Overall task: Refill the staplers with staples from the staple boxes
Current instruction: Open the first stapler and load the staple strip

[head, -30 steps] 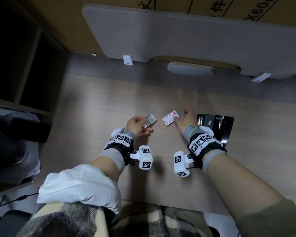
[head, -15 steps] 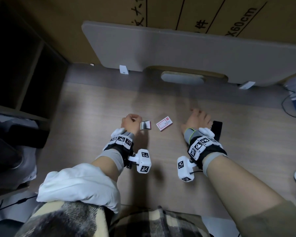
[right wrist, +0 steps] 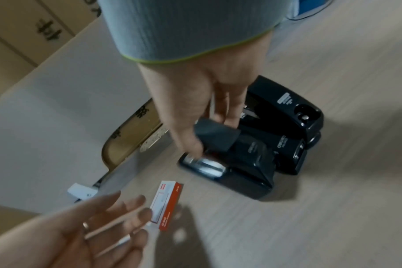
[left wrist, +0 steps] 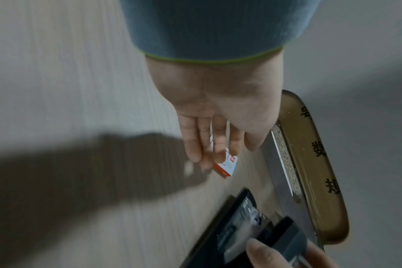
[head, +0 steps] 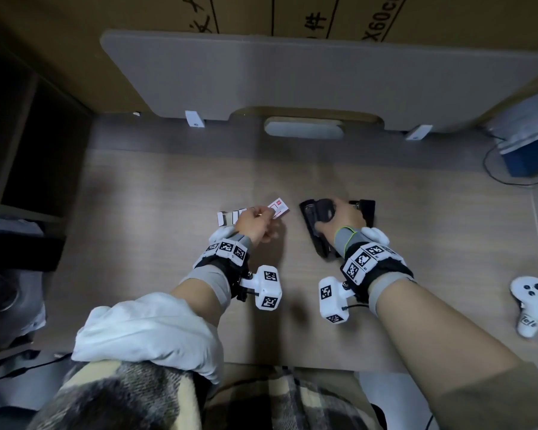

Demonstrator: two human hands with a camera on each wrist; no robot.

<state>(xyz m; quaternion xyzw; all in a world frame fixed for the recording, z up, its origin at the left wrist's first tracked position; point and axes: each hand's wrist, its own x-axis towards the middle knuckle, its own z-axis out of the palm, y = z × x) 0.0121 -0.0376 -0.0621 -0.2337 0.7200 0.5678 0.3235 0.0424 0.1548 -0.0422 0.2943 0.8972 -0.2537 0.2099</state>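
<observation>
My two arms reach out over the wooden worktop (head: pixel 156 187). A white game controller (head: pixel 530 302) lies close to me, far off on my right side. My left hand (head: pixel 255 223) is flat, with the fingers out straight, and the fingertips (left wrist: pixel 219 150) touch a small red and white staple box (head: pixel 279 207). The box lies flat on the worktop. Just to the left of that hand lies a second little white box (head: pixel 227 217), and it looks pulled open. My right hand (head: pixel 342 218) is on the black stapler (right wrist: pixel 248 163), which lies just right of the red and white box. My fingers and thumb curl round its gray top end (right wrist: pixel 215 135), and shiny metal shows at the front. A second black stapler (right wrist: pixel 287 108) sits right behind the first one, touching it. Farther back stands a gray board (head: pixel 323 79) with a cut-out handle, and behind it are brown cardboard boxes (head: pixel 292 13) with black letters.
</observation>
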